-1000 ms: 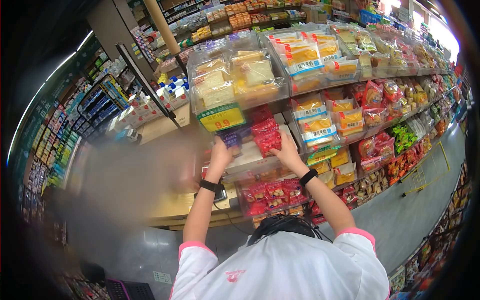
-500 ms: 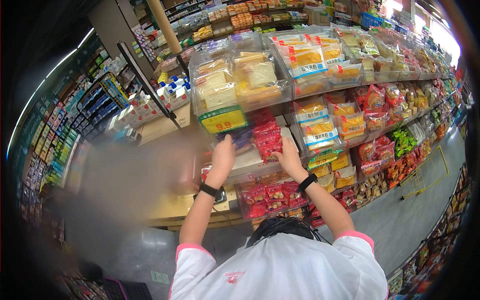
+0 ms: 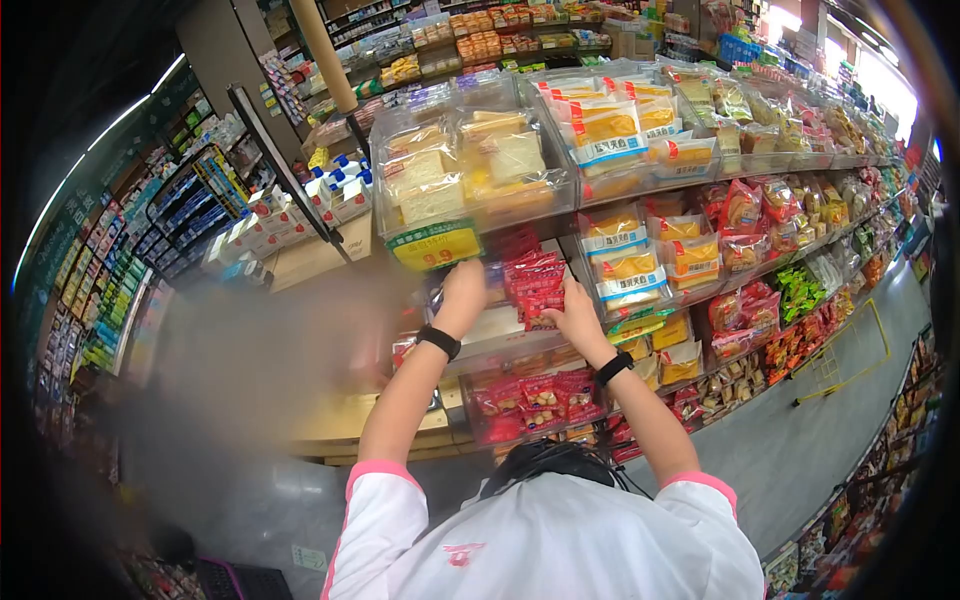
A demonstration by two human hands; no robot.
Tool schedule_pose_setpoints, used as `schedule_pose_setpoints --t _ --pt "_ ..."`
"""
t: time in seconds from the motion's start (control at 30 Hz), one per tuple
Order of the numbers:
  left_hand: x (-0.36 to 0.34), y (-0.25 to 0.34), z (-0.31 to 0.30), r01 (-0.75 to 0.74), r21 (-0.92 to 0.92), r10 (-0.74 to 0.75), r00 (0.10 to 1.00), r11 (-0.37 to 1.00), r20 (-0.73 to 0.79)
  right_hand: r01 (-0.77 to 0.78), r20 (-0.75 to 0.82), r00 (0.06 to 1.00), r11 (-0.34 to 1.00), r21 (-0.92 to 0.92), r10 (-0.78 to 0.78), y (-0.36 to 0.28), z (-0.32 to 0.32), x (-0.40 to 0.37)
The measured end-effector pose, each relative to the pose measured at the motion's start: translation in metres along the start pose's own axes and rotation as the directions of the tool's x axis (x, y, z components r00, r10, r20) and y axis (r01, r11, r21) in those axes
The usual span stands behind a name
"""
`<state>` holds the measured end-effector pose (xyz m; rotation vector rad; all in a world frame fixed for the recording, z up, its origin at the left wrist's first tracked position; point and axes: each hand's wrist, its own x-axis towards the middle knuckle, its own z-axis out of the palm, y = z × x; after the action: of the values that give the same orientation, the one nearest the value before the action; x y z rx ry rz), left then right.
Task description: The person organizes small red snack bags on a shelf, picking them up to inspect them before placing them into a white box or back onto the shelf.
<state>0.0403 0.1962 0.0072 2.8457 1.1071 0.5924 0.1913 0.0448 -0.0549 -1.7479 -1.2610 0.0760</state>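
My left hand point(image 3: 463, 292) is closed, its fingers curled just below the yellow-green price sign point(image 3: 438, 248). The back of the hand hides whatever the fingers hold; a bit of dark purple packaging shows beside it. Red snack packets point(image 3: 532, 278) lie in a stack on the white shelf, to the right of that hand. At the stack's lower right edge, my right hand point(image 3: 580, 325) grips the packets between thumb and fingers. Above the sign, a clear bin point(image 3: 560, 200) holds wrapped sandwich bread point(image 3: 433, 197).
Yellow bread packs point(image 3: 630, 268) fill the bins to the right. More red packets point(image 3: 540, 400) sit in a lower clear bin. White boxes point(image 3: 250, 238) stand on the counter at left. A yellow wire frame point(image 3: 845, 355) stands in the aisle. A blur covers the lower left.
My left hand has moved right and a little up, closer to the red packets, and now covers most of the purple packaging. My right hand stays at the stack. The view has shifted slightly.
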Motion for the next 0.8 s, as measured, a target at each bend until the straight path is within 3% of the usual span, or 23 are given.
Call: schedule_pose_setpoints --t 0.2,0.3,0.4,0.5,0.6,0.7,0.8 --pt "-0.001 0.003 -0.001 0.09 0.074 -0.093 0.995 0.993 0.038 0.009 0.117 0.993 0.997 0.076 -0.018 0.015 0.001 0.011" --pt "-0.006 -0.004 0.008 0.07 -0.086 -0.074 0.996 0.994 -0.045 0.004 0.147 0.989 0.995 0.1 -0.018 0.014 -0.001 0.012" --pt "-0.018 -0.002 -0.001 0.003 -0.163 -0.001 1.0 0.987 0.012 -0.001 0.143 0.989 0.986 0.166 -0.024 0.01 -0.003 0.012" --pt "-0.038 0.004 -0.023 0.118 0.008 -0.118 0.983 0.993 0.142 -0.026 0.14 0.99 0.977 0.209 -0.004 0.009 -0.005 0.012" --pt "-0.052 -0.023 -0.008 0.112 0.092 -0.134 0.95 0.989 0.283 -0.011 0.133 0.991 0.974 0.228 -0.02 0.011 -0.002 0.013" --pt "-0.059 -0.039 0.004 -0.032 0.048 0.029 0.997 0.998 0.07 -0.048 0.155 0.988 0.971 0.232 0.012 0.011 0.001 0.016" --pt "-0.049 -0.049 0.016 -0.006 0.041 0.001 0.993 0.999 0.117 -0.08 0.152 0.987 0.968 0.238 0.044 0.008 0.0 0.017"
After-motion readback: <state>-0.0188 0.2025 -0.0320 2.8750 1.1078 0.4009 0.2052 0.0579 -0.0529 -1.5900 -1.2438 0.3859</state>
